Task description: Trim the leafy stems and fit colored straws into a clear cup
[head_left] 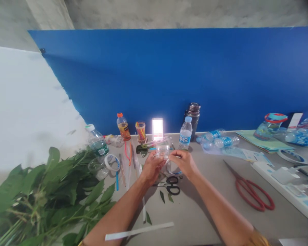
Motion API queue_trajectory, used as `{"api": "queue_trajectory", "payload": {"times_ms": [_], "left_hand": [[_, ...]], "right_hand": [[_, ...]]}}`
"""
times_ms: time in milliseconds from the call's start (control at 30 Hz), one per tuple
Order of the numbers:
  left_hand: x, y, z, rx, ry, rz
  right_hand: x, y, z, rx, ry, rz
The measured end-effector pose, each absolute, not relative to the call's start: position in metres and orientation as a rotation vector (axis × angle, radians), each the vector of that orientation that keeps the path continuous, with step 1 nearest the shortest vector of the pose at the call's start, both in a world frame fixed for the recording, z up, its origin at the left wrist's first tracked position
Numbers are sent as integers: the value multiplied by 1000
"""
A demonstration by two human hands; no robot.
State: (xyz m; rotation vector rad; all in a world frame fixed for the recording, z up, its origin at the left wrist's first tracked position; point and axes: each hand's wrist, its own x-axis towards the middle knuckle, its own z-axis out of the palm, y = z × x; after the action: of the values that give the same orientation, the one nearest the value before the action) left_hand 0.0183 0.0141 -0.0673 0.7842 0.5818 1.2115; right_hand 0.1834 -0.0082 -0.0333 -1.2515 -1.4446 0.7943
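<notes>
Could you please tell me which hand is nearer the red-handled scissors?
The right hand, to the left of the red-handled scissors; the left hand is farther left.

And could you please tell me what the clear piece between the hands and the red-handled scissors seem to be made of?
Clear piece: probably thin, glossy plastic, being see-through with bright highlights.
Red-handled scissors: likely steel blades, dull grey; smooth, evenly red handles, perhaps plastic-coated.

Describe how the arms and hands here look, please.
No machinery: the left arm and right arm are a person's, bare along the forearm, with no watch visible. The left grip and right grip are ungloved hands. A yellowish sleeve shows near the right elbow, its pattern blurred.
</notes>
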Motion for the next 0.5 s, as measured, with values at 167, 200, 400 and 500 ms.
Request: {"api": "queue_trajectory", "payload": {"times_ms": [167, 200, 400, 500], "left_hand": [[19, 14, -67, 830, 598, 1202], [18, 13, -66, 837, 597, 1196], [18, 10, -61, 840, 543, 1173], [20, 10, -63, 843, 542, 1160]], "right_hand": [[184, -8, -36, -1252, -1428, 841], [184, -7, -37, -1257, -1432, 840], [182, -6, -39, -1298, -1440, 790], [179, -7, -38, -1318, -1419, 778]]}}
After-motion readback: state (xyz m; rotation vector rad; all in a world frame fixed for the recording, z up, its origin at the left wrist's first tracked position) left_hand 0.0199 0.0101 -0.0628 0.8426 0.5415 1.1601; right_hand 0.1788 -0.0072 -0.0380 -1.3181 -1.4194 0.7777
